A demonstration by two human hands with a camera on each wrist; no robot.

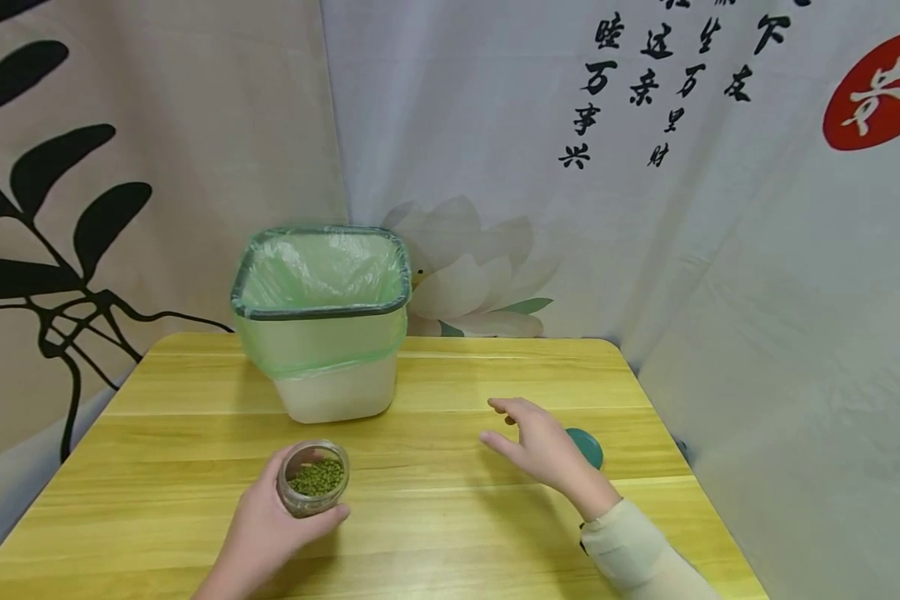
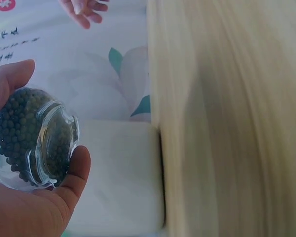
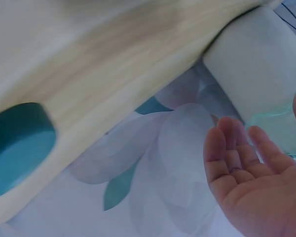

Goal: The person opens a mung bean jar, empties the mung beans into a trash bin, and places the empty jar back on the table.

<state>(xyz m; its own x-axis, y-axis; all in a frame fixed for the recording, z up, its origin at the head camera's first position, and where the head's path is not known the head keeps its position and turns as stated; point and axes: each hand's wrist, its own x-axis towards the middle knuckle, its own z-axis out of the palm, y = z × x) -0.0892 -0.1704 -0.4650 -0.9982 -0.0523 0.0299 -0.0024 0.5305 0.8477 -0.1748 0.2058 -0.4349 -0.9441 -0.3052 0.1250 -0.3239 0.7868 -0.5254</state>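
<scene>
My left hand [image 1: 266, 521] grips a small clear glass jar [image 1: 297, 502] with no lid on it, partly filled with green mung beans [image 1: 318, 477]. In the left wrist view, the thumb and fingers curl round the tilted jar [image 2: 37, 140], and the beans lie against its glass. My right hand [image 1: 543, 446] hovers above the table with nothing in it, its fingers loosely bent. Beside the right wrist, a round teal lid [image 1: 587, 448] rests on the tabletop, partly hidden by the arm; the right wrist view shows the lid [image 3: 22, 148] at the left.
A white bin [image 1: 341, 390] lined with a green plastic bag [image 1: 322, 342] stands at the back left of the wooden table [image 1: 450, 533]. Behind the table hangs a printed cloth [image 1: 480, 125] with a lotus and black characters.
</scene>
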